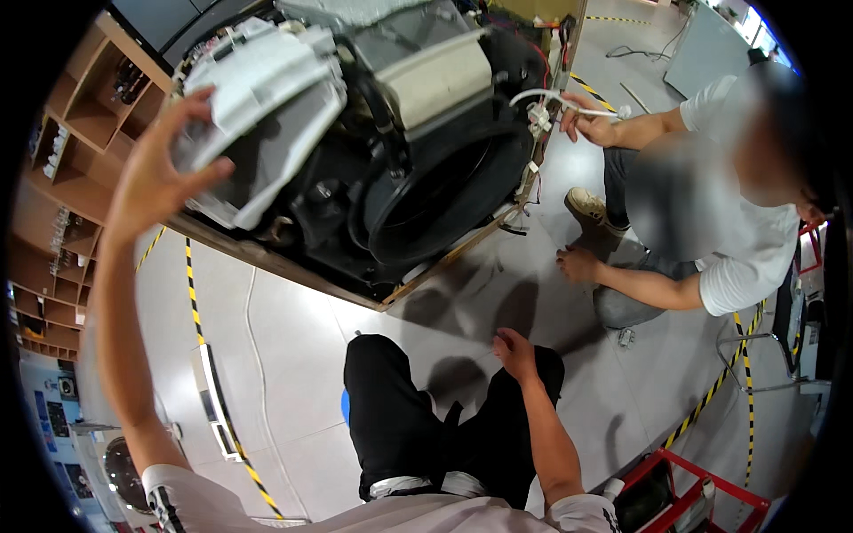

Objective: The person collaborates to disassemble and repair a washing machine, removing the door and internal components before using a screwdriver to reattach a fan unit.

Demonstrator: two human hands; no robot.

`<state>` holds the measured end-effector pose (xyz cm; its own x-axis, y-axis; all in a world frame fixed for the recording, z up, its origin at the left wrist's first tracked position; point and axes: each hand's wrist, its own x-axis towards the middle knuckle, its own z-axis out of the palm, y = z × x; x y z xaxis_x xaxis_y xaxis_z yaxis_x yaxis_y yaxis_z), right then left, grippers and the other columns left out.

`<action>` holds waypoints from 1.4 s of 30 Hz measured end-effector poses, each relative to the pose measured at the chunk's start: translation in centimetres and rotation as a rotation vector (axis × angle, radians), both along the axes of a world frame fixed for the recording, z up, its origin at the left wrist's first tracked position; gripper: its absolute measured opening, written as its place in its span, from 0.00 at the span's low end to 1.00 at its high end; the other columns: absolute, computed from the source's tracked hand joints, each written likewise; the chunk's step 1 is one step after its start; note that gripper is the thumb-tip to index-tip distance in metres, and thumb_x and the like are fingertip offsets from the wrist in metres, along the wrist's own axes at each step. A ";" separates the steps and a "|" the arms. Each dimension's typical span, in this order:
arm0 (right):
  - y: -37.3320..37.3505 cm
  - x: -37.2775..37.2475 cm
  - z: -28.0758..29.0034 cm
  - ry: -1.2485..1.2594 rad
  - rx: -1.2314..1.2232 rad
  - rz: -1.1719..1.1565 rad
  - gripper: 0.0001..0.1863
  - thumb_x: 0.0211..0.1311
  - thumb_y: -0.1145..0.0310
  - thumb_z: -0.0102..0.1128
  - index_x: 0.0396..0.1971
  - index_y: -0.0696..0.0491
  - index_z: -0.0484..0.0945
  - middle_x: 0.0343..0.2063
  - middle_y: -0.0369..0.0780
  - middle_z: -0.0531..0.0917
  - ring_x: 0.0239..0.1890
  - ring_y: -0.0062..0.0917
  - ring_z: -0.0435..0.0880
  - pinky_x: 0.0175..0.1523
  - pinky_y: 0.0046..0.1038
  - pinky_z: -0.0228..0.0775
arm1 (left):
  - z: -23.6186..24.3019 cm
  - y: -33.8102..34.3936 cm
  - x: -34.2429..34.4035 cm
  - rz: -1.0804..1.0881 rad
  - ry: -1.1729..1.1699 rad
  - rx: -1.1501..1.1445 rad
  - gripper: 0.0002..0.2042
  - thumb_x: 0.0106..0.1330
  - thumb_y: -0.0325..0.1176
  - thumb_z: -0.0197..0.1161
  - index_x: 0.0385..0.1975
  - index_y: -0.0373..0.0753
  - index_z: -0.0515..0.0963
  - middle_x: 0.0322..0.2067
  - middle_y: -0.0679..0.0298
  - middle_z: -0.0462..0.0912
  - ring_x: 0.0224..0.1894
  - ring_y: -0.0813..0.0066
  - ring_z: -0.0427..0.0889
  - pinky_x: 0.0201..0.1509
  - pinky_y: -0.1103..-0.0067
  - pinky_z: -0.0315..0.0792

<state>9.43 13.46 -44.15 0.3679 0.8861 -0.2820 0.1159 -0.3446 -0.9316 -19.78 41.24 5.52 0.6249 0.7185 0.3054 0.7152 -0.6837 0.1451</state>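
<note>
A partly stripped washing machine (pixel 498 200) stands before me, its front panel off and its round black door seal (pixel 384 233) exposed. At its upper left sits a white plastic detergent drawer housing (pixel 258 89), hollow and grey inside. My left hand (pixel 164 164) is at the housing's left end, thumb on the near side and fingers over the top edge, gripping it. My right hand (pixel 517 354) hovers at my right knee, its fingers loosely curled with nothing visible in them. A thick black hose (pixel 373 102) runs down beside the housing.
At the right a co-worker (pixel 702 195) crouches, one hand by a white tube (pixel 573 104) at the machine's side. Wooden shelves (pixel 89 129) stand at the left. A red-framed cart (pixel 666 457) is at the lower right. Striped tape (pixel 197 306) marks the floor.
</note>
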 end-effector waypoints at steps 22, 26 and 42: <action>-37.9 -10.3 31.0 0.405 -0.657 -0.873 0.11 0.54 0.74 0.61 0.26 0.54 0.65 0.19 0.38 0.76 0.17 0.24 0.78 0.19 0.24 0.71 | 2.0 0.2 0.6 -0.058 0.118 -0.024 0.30 0.43 0.41 0.73 0.45 0.37 0.67 0.60 0.52 0.60 0.62 0.51 0.58 0.61 0.62 0.58; -39.0 -12.2 33.1 0.494 -0.752 -0.922 0.11 0.55 0.74 0.61 0.27 0.53 0.65 0.19 0.38 0.76 0.17 0.23 0.78 0.20 0.23 0.71 | 2.9 0.1 0.4 -0.096 0.128 -0.056 0.32 0.44 0.41 0.73 0.47 0.37 0.65 0.61 0.52 0.58 0.63 0.51 0.57 0.62 0.61 0.57; -38.4 -5.5 34.0 0.559 -0.517 -0.828 0.09 0.54 0.73 0.60 0.28 0.54 0.67 0.19 0.40 0.77 0.19 0.26 0.80 0.21 0.25 0.73 | 0.2 -14.8 -1.2 -0.118 0.166 -0.375 0.22 0.53 0.38 0.66 0.47 0.40 0.71 0.54 0.49 0.67 0.60 0.50 0.63 0.61 0.63 0.61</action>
